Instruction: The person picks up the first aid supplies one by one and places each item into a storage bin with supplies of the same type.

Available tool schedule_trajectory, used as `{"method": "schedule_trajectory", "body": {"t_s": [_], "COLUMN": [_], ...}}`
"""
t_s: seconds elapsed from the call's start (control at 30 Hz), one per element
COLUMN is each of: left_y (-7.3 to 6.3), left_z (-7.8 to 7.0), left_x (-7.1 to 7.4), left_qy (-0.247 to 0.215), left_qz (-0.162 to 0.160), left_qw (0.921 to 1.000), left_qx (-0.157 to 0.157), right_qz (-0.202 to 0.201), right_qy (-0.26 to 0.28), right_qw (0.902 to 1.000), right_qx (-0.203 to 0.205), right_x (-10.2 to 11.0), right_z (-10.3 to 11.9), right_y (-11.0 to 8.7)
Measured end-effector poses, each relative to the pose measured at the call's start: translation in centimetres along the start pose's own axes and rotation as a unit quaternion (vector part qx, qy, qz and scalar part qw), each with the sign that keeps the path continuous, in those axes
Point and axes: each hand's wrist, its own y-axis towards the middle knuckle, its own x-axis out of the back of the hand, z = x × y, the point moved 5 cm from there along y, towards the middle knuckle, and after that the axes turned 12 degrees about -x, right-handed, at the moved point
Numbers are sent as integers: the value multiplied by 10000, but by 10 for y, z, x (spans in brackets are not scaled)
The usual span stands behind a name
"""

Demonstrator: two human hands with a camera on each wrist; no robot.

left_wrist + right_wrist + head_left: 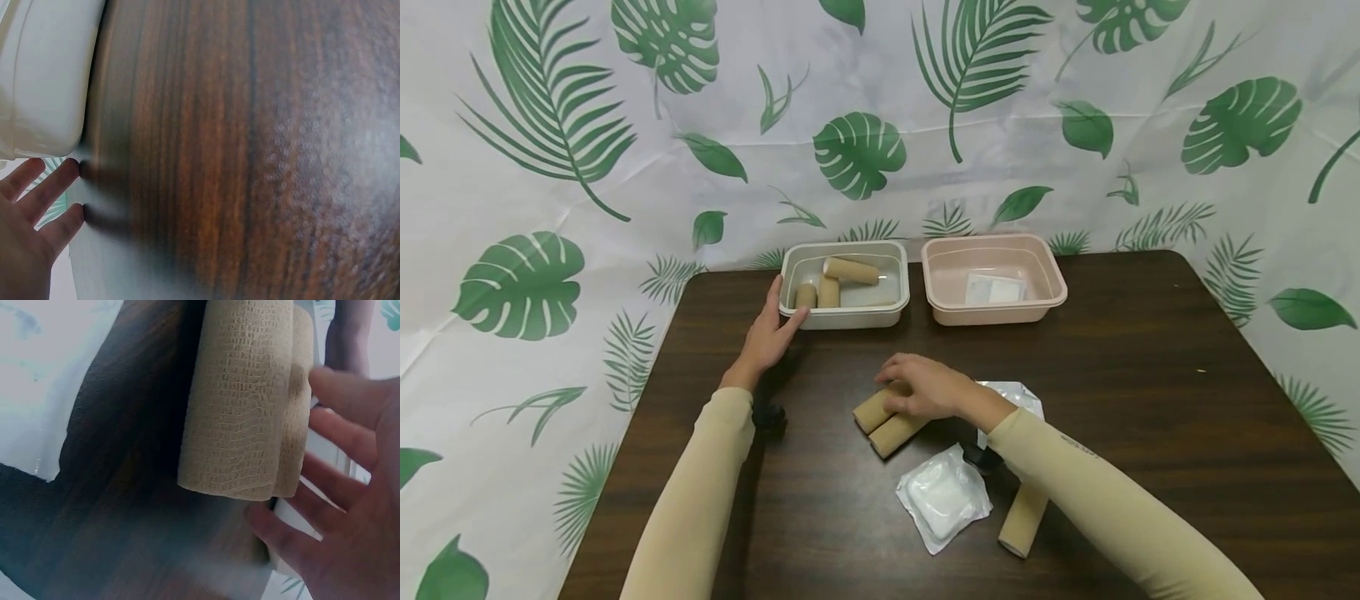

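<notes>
Two tan rolls [898, 433] lay side by side mid worktop [820, 508], the right hand [934, 388] right up at the far one with its grip pretty wide. The left hand [766, 340] had a wide grip too, touching the left end of the far pale bin [853, 319].

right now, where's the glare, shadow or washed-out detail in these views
Left wrist: pale glare on the table at right, dark shadows beside the left hand; right wrist: white packet looks washed out; head: dark shadow beside the left sleeve.
</notes>
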Motion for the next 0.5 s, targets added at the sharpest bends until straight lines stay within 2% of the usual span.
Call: {"method": "schedule_trajectory", "body": {"t_s": [0.17,0.5], "left_y": [0,0], "left_z": [0,-1], "left_x": [-1,-1], "left_qy": [0,75], "left_qz": [-20,-32], "left_qw": [10000,10000], "left_qx": [0,1], "right_qz": [279,308], "right_qy": [-51,24], "right_qw": [9987,9987], "right_qx": [430,406], "right_x": [-4,-8], "right_z": [2,0], "right_y": [-4,-2]}}
